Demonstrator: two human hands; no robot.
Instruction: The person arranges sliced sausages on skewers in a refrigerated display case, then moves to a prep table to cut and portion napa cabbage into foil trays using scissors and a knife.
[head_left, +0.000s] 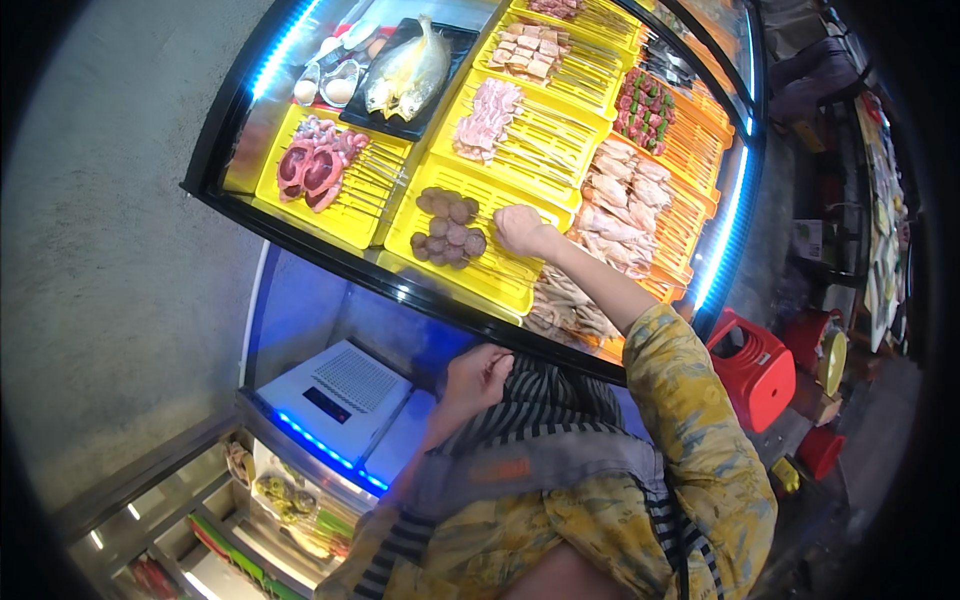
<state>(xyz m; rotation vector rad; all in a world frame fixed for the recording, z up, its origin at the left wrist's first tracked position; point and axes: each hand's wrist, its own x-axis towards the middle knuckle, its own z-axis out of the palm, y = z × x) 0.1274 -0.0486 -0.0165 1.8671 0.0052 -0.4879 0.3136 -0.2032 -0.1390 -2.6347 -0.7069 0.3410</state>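
Over a yellow slotted tray (495, 289) in the lit display case, my right hand (519, 230) is closed in a fist. A thin stick runs from the brown meatball skewers (450, 229) into its fingers. More sticks lie in the tray below the wrist. My left hand (480, 375) is beside the black front rim of the case (405, 289), close to my striped apron (525, 420). Its fingers are curled in, and nothing shows between them.
Nearby trays bear skewered pink meat (487, 120), organ meat (319, 165) and chicken pieces (622, 202). A split fish (409, 71) lies on a black tray. A second chiller (345, 390) is at lower left. Red plastic stools (757, 375) stand at right.
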